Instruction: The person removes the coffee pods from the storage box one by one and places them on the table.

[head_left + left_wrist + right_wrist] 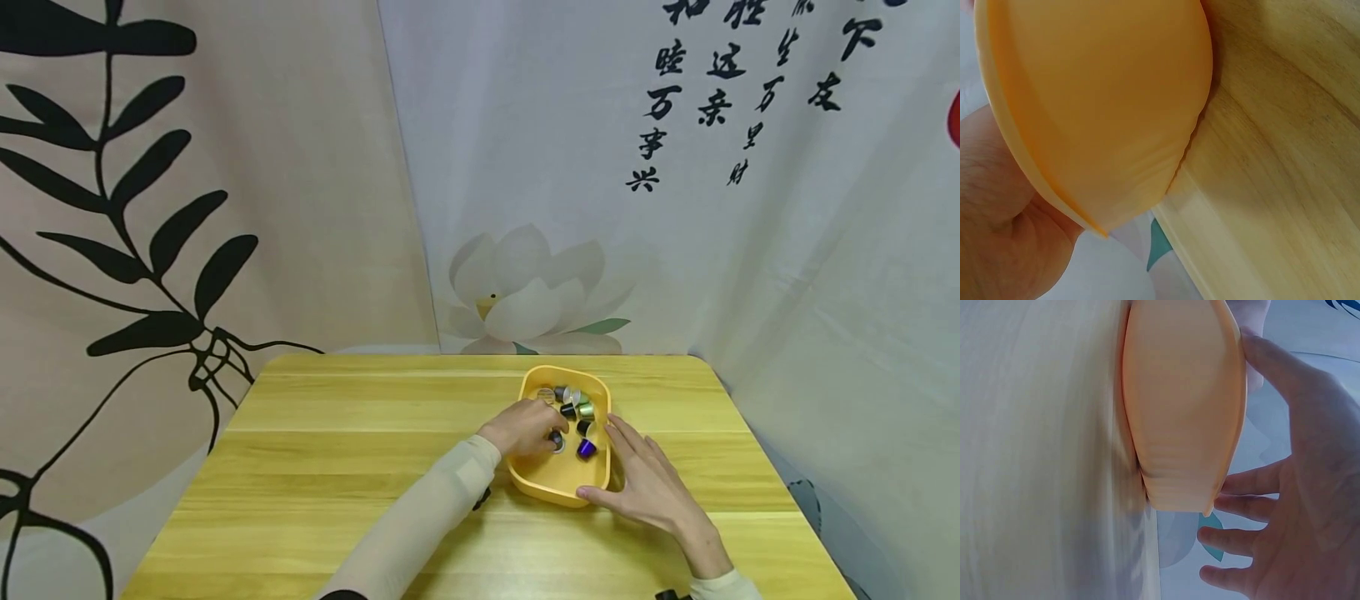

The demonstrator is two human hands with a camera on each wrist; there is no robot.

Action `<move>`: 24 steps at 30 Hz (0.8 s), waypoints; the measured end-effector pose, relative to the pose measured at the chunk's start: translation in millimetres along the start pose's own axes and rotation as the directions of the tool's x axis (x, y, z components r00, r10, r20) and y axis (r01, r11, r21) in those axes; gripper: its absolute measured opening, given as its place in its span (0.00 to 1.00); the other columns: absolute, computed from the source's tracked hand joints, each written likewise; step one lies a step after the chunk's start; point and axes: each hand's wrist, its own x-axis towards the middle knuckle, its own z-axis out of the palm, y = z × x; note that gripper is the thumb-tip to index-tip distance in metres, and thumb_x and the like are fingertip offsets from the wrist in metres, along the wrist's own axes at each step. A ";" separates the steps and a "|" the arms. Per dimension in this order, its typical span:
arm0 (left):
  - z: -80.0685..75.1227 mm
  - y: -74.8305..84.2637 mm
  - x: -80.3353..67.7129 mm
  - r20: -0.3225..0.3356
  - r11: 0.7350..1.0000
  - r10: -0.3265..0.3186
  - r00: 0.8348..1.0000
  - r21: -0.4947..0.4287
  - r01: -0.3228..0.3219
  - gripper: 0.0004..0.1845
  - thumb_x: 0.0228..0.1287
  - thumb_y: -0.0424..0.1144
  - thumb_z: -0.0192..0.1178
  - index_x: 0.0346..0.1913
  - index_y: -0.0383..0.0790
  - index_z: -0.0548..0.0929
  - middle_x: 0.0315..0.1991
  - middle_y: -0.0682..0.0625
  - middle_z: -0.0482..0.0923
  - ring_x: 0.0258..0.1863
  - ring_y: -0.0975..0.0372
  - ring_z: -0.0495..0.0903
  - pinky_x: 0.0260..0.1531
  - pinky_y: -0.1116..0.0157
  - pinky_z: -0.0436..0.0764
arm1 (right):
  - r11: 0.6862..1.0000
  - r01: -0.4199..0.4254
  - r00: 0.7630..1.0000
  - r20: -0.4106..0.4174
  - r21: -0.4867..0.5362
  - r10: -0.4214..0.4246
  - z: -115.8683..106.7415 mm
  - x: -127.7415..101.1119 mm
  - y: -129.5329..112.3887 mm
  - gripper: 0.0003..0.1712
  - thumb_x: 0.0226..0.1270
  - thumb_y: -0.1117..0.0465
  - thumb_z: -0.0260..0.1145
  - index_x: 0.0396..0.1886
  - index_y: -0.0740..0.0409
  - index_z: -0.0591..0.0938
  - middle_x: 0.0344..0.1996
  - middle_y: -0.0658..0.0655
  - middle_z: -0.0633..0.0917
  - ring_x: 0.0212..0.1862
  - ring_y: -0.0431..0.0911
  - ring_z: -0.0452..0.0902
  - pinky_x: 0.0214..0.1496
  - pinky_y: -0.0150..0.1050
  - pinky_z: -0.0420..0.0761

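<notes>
A yellow plastic tray stands on the wooden table, right of centre, holding several coffee capsules. A purple capsule lies near its front and a gold-green one further back. My left hand reaches over the tray's left rim, its fingers curled down onto a dark capsule. My right hand lies open against the tray's right side, thumb at the near corner. The left wrist view shows the tray's outer wall beside my palm. In the right wrist view, straight fingers lie beside the tray.
The light wooden table stretches bare to the left of the tray. Printed cloth backdrops hang close behind and to the right, a leaf pattern on the left and a lotus with writing behind. The table's rounded right edge is near my right hand.
</notes>
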 end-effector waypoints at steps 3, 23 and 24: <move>0.4 -0.5 -0.5 -0.002 1.000 0.004 1.000 0.009 -0.004 0.12 0.77 0.42 0.76 0.59 0.49 0.95 0.55 0.59 0.95 0.54 0.68 0.92 0.60 0.70 0.89 | 1.000 -0.002 1.000 0.002 0.003 0.002 0.4 -0.4 -0.3 0.70 0.63 0.22 0.77 0.85 0.69 0.70 0.87 0.70 0.68 0.84 0.70 0.70 0.85 0.78 0.66; -12.2 -4.9 -15.0 -0.080 0.989 0.031 0.996 -0.142 -0.042 0.15 0.79 0.41 0.74 0.63 0.44 0.93 0.60 0.54 0.95 0.56 0.64 0.93 0.61 0.70 0.90 | 1.000 -0.012 1.000 0.008 0.005 0.012 0.1 -1.7 -0.4 0.70 0.62 0.21 0.77 0.86 0.68 0.69 0.88 0.70 0.67 0.84 0.70 0.70 0.86 0.77 0.66; -13.3 -5.3 -16.2 -0.085 0.986 0.030 0.996 -0.160 -0.044 0.16 0.79 0.41 0.73 0.63 0.43 0.92 0.60 0.53 0.94 0.56 0.63 0.93 0.60 0.71 0.90 | 1.000 -0.012 1.000 0.009 0.004 0.012 0.1 -1.8 -0.4 0.70 0.62 0.21 0.77 0.86 0.68 0.69 0.88 0.70 0.67 0.84 0.70 0.70 0.86 0.77 0.66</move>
